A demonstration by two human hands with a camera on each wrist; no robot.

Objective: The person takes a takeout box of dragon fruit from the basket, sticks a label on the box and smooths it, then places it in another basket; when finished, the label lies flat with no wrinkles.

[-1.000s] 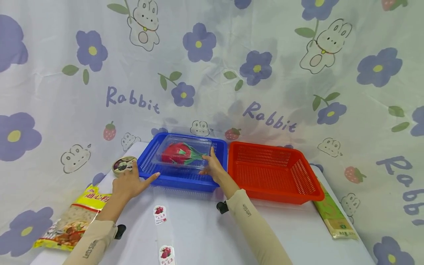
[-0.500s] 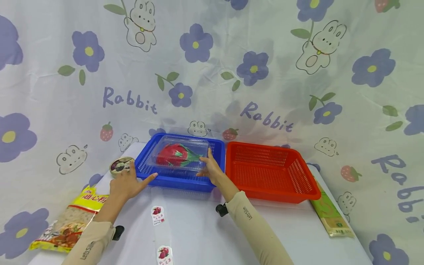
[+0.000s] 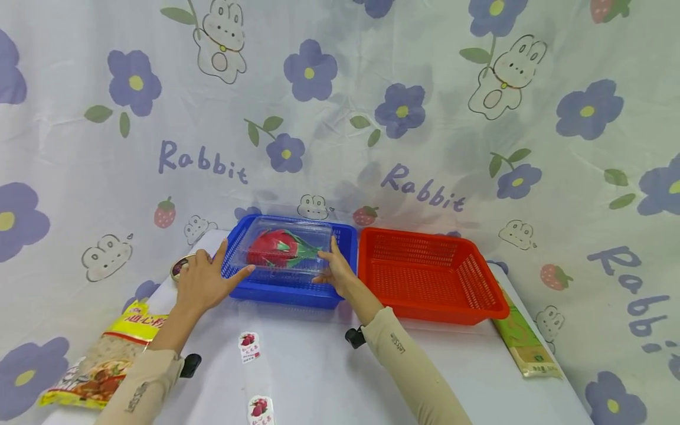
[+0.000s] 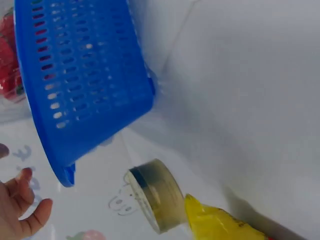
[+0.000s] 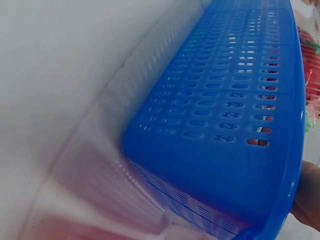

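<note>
Now the right hand [image 3: 339, 273] grips one box [image 3: 312, 229], left hand [image 3: 203, 282] splayed, near two baskets [image 3: 289, 295].

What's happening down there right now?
A person's right hand grips the right end of a clear plastic box with a red dragon fruit inside. The box is in or over the blue basket; whether it rests on the bottom is hard to tell. The left hand, fingers spread, is near the box's left end, contact unclear. A red basket stands just to the right.
</note>
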